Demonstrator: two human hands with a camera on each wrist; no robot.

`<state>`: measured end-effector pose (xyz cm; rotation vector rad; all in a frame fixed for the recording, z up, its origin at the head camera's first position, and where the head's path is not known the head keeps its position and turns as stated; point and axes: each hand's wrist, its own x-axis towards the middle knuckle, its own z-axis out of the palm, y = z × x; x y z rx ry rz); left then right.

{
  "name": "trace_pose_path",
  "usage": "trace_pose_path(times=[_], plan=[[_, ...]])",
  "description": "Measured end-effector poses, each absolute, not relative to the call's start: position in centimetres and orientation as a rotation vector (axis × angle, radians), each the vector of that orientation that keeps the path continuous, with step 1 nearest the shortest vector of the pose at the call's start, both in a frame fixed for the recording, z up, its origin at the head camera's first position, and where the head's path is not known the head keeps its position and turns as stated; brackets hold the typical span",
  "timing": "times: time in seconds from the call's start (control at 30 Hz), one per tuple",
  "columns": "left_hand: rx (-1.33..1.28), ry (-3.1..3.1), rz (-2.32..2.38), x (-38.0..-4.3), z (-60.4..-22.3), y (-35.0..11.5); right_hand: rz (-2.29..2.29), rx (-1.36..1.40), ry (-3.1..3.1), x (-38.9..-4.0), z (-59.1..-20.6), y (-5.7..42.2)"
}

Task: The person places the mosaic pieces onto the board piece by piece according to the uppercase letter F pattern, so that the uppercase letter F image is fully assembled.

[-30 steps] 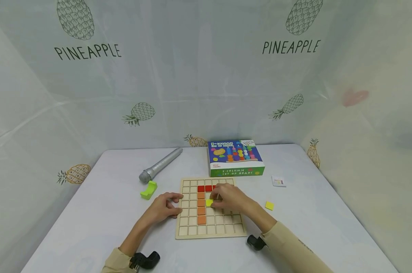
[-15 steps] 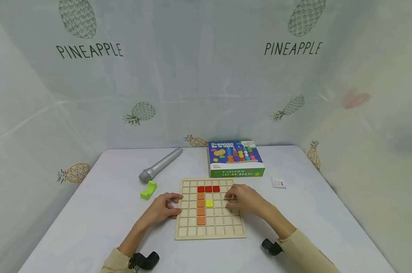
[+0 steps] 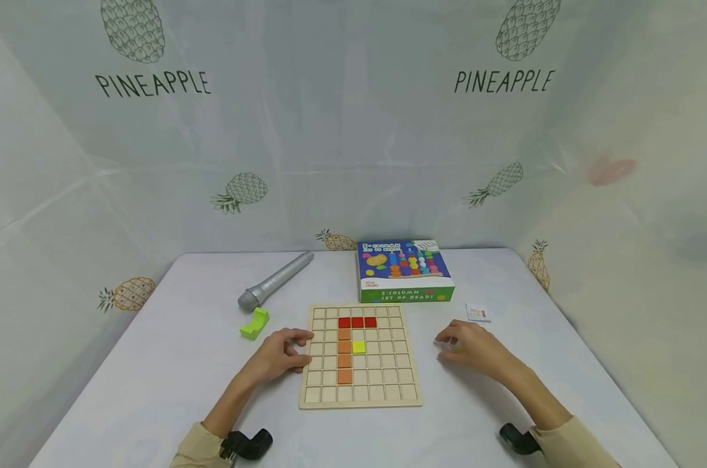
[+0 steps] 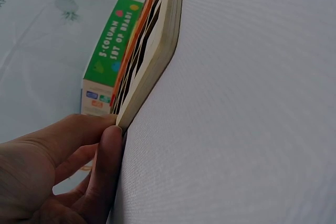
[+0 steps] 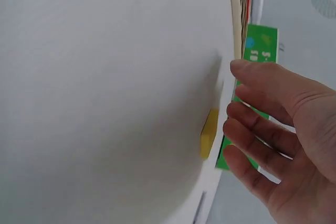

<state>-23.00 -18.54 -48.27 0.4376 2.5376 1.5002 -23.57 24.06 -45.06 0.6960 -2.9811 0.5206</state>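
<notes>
A wooden grid board (image 3: 391, 377) lies on the white table, with a row of red tiles (image 3: 357, 322), a column of orange tiles (image 3: 344, 361) and one yellow tile (image 3: 358, 347) in its squares. At the board's left edge, my left hand (image 3: 280, 354) rests its thumb and fingertips, spread apart along the rim; the left wrist view shows them against the board's side (image 4: 149, 77). Right of the board, my right hand (image 3: 476, 348) hovers with relaxed fingers over a loose yellow tile (image 5: 209, 135). In the right wrist view its fingertips are apart from that tile.
Behind the board stands a blue and green bead-set box (image 3: 406, 273). A silver microphone (image 3: 276, 283) and a lime green curved block (image 3: 255, 324) lie to the left. Near the right hand is a small white printed card (image 3: 478, 312). A pineapple-print curtain (image 3: 353, 143) hangs behind the table.
My right hand has let go of the yellow tile on the board and moved right, over the loose yellow tile. The left hand stays at the board's edge.
</notes>
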Motion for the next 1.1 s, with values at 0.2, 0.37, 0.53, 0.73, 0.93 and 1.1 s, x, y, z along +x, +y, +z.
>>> trace_pose_path(times=[0.2, 0.37, 0.53, 0.73, 0.93, 1.1], plan=[[0.45, 2.524, 1.526, -22.9, -48.1, -18.5, 0.513, 0.678, -2.959, -23.3, -45.4, 26.0], [0.451, 2.506, 1.552, -22.7, -48.1, -18.5, 0.515, 0.703, -2.935, -23.2, -46.0, 26.9], [0.439, 2.519, 1.522, -22.9, -48.2, -18.5, 0.541, 0.751, -2.917, -23.2, -46.3, 27.6], [0.439, 2.517, 1.509, -23.1, -48.4, -18.7, 0.57, 0.785, -2.899, -23.2, -46.4, 27.9], [0.463, 2.477, 1.559, -22.8, -48.1, -18.6, 0.599, 0.818, -2.872, -23.3, -46.5, 27.9], [0.461, 2.485, 1.556, -22.8, -48.0, -18.6, 0.604, 0.811, -2.868, -23.2, -46.5, 27.8]])
